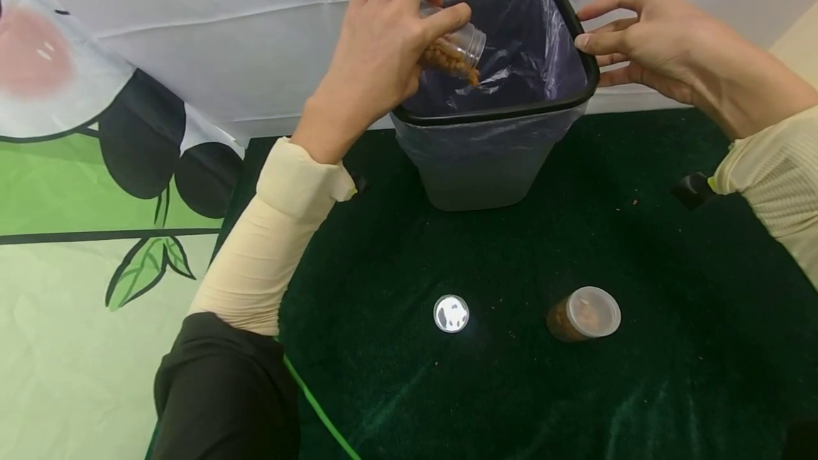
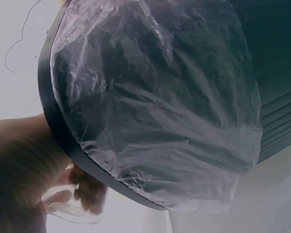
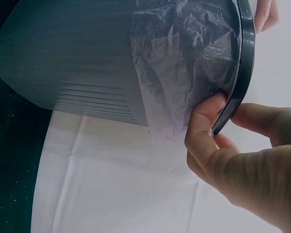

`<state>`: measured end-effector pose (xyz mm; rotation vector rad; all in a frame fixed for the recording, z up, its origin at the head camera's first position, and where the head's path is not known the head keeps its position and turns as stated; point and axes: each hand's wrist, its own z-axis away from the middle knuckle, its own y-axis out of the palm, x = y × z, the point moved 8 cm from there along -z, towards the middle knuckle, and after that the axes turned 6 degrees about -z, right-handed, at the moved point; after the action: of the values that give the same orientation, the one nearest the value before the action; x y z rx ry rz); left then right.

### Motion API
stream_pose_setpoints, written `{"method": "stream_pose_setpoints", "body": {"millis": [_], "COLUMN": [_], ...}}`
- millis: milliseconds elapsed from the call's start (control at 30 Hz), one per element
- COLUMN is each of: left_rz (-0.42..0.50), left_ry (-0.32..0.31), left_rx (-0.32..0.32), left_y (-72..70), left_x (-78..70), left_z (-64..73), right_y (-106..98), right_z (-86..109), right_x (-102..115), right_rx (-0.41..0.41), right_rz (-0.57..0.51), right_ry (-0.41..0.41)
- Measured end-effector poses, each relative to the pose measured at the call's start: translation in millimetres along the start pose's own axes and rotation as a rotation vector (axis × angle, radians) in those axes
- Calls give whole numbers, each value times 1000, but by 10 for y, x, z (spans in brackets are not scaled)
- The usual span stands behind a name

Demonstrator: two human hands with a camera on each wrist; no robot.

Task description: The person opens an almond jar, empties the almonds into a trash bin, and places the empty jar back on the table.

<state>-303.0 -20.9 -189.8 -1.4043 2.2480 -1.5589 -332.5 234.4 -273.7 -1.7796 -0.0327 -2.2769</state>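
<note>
My left hand point(image 1: 386, 34) grips a clear plastic jar point(image 1: 465, 45) over the trash can, tilted with its mouth toward the inside. Orange-brown crumbly pieces point(image 1: 447, 60) lie along its lower side and at its mouth. The grey trash can point(image 1: 486, 176) has a black rim point(image 1: 495, 117) and a translucent liner bag point(image 2: 160, 111) folded over the outside. At the right side, my right hand point(image 1: 664, 48) pinches that rim between thumb and fingers, as the right wrist view also shows. The bottom of the can's inside is hidden.
On the dark green cloth point(image 1: 383, 389) lies a round shiny lid point(image 1: 451, 314). To its right is a second jar point(image 1: 565, 321) with a whitish lid and brownish contents. Small crumbs dot the cloth. A white sheet point(image 1: 224, 55) hangs behind the can.
</note>
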Motion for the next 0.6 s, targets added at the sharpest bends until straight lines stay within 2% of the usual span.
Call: {"method": "stream_pose_setpoints", "body": {"millis": [600], "left_rz": [-4], "left_ry": [10], "left_rx": [-1], "left_y": [-9], "left_x": [-11], "left_z": [-6], "right_y": [48], "right_z": [-8], "right_x": [20], "right_rx": [13], "right_rz": [4], "right_ry": [-6]}}
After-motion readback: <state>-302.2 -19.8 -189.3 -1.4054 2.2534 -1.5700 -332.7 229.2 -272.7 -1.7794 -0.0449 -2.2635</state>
